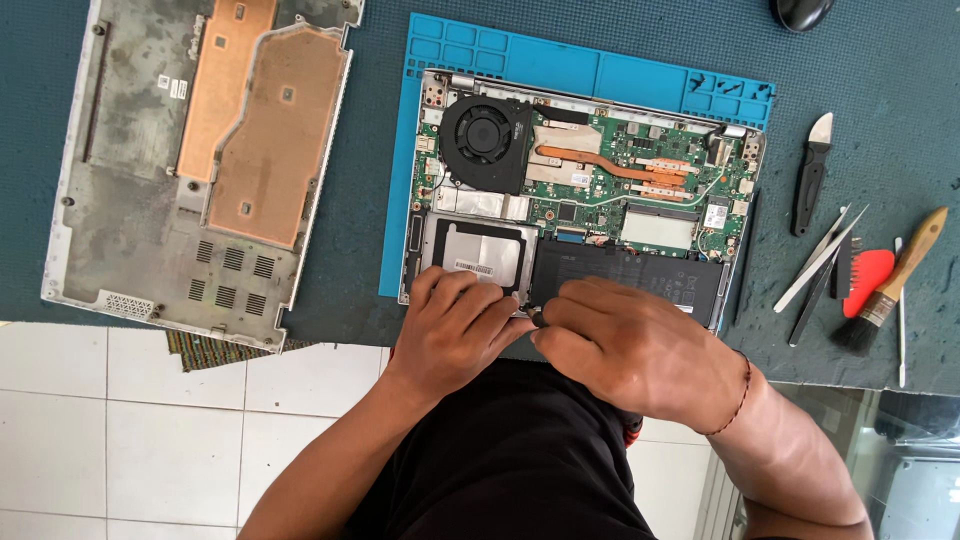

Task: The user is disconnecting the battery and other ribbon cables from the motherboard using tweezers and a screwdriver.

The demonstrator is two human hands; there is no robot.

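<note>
A dark teal bench (900,60) is filling the upper view, daylight is falling evenly, and white floor tiles (150,430) are showing below its edge.

One opened laptop (585,190) on one blue mat (520,60), near the bench's front edge. One removed bottom cover (200,160) at left. One fan (485,135). One brush (895,285), right edge. Two hands (455,325) (630,345).

White barcode label (473,267) on silver drive; small white stickers (178,89) on removed bottom cover.
</note>
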